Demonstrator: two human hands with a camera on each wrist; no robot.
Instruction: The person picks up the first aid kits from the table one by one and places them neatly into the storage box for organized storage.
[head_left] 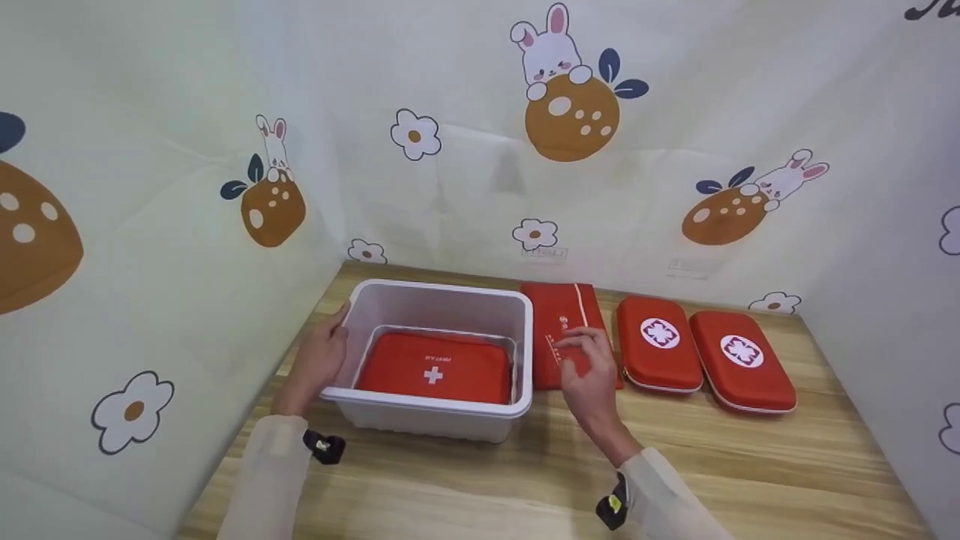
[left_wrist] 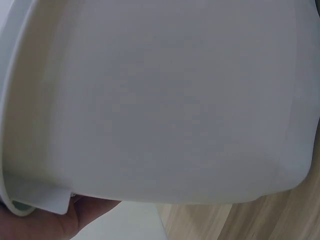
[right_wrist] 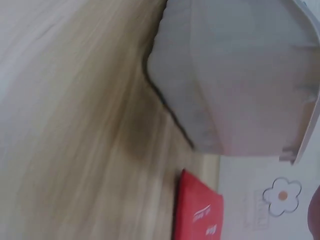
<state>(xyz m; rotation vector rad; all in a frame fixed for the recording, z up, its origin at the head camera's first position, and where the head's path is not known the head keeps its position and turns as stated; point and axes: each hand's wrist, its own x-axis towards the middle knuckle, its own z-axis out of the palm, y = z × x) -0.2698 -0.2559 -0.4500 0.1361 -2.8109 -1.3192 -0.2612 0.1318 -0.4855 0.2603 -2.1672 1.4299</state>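
Observation:
A white plastic bin (head_left: 427, 424) stands on the wooden table, and a red first aid pouch (head_left: 405, 367) with a white cross lies inside it. My left hand (head_left: 321, 364) holds the bin by its left rim; the left wrist view shows the fingers (left_wrist: 45, 222) at the rim's corner, beside the bin's wall (left_wrist: 175, 100). To the right of the bin lies a flat red folder-like pouch (head_left: 551, 315) with a white stripe. Over its front part is my right hand (head_left: 592, 379), fingers loosely bent, holding nothing. Whether it touches the pouch I cannot tell.
Two red zippered cases (head_left: 645, 367) with white round emblems lie side by side at the right; the farther-right one (head_left: 757, 390) is slightly angled. A printed cloth with rabbits and flowers (head_left: 465, 195) walls the table (head_left: 450, 487) at the back and both sides.

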